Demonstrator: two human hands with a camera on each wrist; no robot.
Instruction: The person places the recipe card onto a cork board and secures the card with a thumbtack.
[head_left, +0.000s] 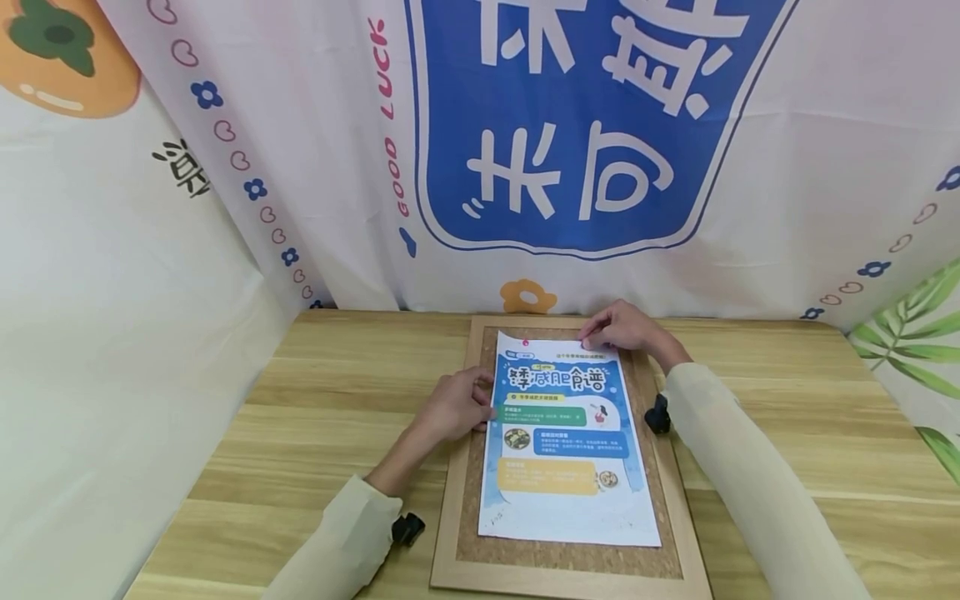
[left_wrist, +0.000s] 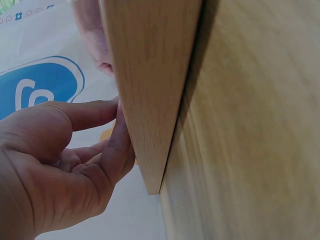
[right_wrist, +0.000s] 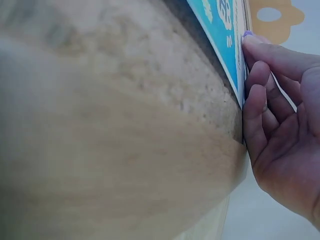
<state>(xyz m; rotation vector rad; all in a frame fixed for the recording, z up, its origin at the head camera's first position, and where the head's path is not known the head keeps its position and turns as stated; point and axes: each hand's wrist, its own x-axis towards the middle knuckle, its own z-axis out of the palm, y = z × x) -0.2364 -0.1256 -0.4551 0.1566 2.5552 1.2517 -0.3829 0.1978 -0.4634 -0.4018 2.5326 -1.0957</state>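
A printed paper poster [head_left: 564,518] lies on a cork board [head_left: 570,557], with a pink push pin [head_left: 526,342] near its top left corner. At the poster's left edge, my left hand [head_left: 456,406] pinches the paper between thumb and index finger. In the left wrist view those fingertips meet just past the board's wooden frame [left_wrist: 150,100], which hides the paper. My right hand [head_left: 628,326] is at the poster's top right corner. Its thumb presses a small purple push pin [right_wrist: 248,33] there, the other fingers curled beside the sheet.
The board lies on a wood-grain table [head_left: 337,400], its far end close to a printed cloth backdrop [head_left: 360,275]. Another white cloth [head_left: 150,375] hangs along the left side. Small black devices sit at both wrists.
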